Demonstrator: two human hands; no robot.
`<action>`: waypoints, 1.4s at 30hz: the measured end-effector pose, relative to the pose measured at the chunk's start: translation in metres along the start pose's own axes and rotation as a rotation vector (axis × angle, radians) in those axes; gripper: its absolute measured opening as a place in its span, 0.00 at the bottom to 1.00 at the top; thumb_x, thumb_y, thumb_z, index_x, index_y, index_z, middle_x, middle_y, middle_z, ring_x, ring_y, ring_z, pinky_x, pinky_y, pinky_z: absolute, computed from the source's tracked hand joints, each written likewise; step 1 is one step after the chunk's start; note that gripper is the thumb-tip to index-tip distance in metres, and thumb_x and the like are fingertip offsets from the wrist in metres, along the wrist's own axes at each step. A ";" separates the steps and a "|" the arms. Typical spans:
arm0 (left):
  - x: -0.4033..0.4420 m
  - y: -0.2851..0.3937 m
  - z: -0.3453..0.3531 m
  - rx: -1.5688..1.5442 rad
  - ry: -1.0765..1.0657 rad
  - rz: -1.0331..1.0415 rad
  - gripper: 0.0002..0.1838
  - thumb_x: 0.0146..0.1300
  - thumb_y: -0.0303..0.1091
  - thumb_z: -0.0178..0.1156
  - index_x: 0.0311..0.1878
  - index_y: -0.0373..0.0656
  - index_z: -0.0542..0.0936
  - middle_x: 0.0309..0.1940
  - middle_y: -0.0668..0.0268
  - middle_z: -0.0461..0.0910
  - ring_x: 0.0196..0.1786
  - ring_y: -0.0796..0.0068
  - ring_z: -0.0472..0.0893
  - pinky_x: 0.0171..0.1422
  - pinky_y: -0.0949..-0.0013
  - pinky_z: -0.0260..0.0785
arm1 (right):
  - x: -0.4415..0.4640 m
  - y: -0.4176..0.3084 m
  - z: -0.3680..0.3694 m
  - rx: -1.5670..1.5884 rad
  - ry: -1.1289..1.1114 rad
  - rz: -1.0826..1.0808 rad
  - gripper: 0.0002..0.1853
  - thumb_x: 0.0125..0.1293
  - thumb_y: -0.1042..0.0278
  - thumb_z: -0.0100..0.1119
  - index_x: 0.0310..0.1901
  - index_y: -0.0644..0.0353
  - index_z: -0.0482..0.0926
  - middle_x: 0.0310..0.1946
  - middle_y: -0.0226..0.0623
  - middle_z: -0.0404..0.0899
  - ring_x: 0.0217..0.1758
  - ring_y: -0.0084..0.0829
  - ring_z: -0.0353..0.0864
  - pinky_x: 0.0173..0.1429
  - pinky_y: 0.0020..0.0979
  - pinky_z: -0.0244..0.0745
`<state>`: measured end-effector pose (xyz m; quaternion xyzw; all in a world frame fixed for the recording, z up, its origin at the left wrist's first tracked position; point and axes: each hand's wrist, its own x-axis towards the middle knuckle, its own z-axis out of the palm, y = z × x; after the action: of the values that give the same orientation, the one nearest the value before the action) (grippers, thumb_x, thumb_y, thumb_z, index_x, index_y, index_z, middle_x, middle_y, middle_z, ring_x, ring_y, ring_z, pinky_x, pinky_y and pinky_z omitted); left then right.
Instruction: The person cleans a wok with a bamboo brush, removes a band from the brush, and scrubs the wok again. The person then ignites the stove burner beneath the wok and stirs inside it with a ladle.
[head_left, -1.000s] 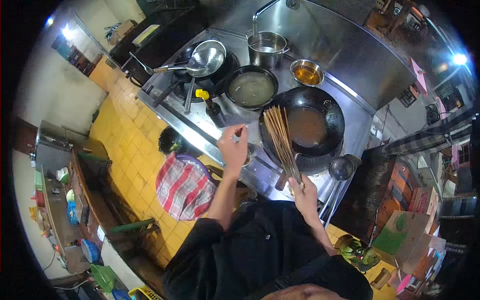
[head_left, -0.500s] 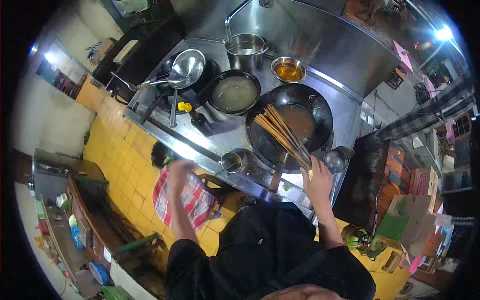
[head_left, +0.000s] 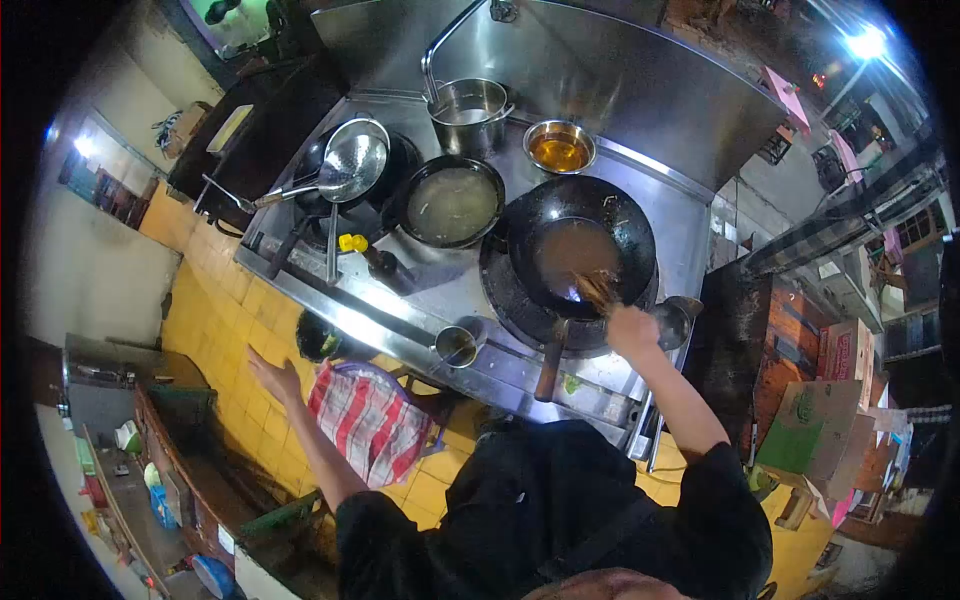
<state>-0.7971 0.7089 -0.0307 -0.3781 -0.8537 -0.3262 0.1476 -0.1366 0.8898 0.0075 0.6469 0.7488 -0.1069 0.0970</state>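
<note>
With clock positions taken from the wok, the steel counter (head_left: 428, 292) spreads beneath everything; on it stands the black wok (head_left: 628, 215), with the pan (head_left: 402, 212) close by at ten o'clock and the bowl of amber liquid (head_left: 561, 126) just beyond the rim at twelve. The right hand (head_left: 632, 330) is wrapped around the stick bundle (head_left: 598, 290), which slopes down inside the wok at five; the left hand (head_left: 275, 378), far out at eight, has its fingers spread and nothing visible in them. A hard stroke could splash the brown liquid (head_left: 570, 245) over the rim, or shove the wok into the bowl. A wide wrist swing could catch the ladle (head_left: 672, 325), just past four. The wok's handle (head_left: 551, 365) points between six and seven, towards the front edge, where a body could bump it. Bare steel at two and between eight and nine leaves room; ten and twelve are tight.
</note>
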 end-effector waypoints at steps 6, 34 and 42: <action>-0.119 0.162 0.022 -0.541 -0.514 0.019 0.29 0.57 0.25 0.65 0.63 0.36 0.71 0.54 0.51 0.76 0.52 0.61 0.79 0.56 0.64 0.73 | 0.114 -0.029 0.026 -0.031 0.044 -0.111 0.16 0.65 0.67 0.50 0.48 0.68 0.79 0.40 0.53 0.84 0.44 0.46 0.86 0.44 0.43 0.83; -0.311 0.334 0.107 -0.731 -1.666 -0.327 0.18 0.55 0.28 0.66 0.46 0.32 0.72 0.16 0.66 0.73 0.14 0.76 0.72 0.15 0.68 0.61 | 0.145 0.048 0.009 -0.581 -0.159 -0.053 0.28 0.62 0.69 0.60 0.63 0.72 0.70 0.60 0.52 0.75 0.57 0.45 0.80 0.37 0.43 0.85; -0.302 0.341 0.100 -0.702 -1.570 -0.374 0.17 0.55 0.31 0.68 0.41 0.35 0.73 0.15 0.67 0.73 0.15 0.76 0.73 0.18 0.68 0.64 | 0.155 0.060 0.056 -0.695 -0.177 -0.150 0.25 0.62 0.67 0.59 0.60 0.70 0.74 0.45 0.53 0.83 0.38 0.42 0.86 0.19 0.39 0.77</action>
<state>-0.3417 0.7807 -0.1040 -0.3706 -0.6069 -0.2345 -0.6628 -0.0993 1.0290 -0.0925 0.5069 0.7744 0.0916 0.3674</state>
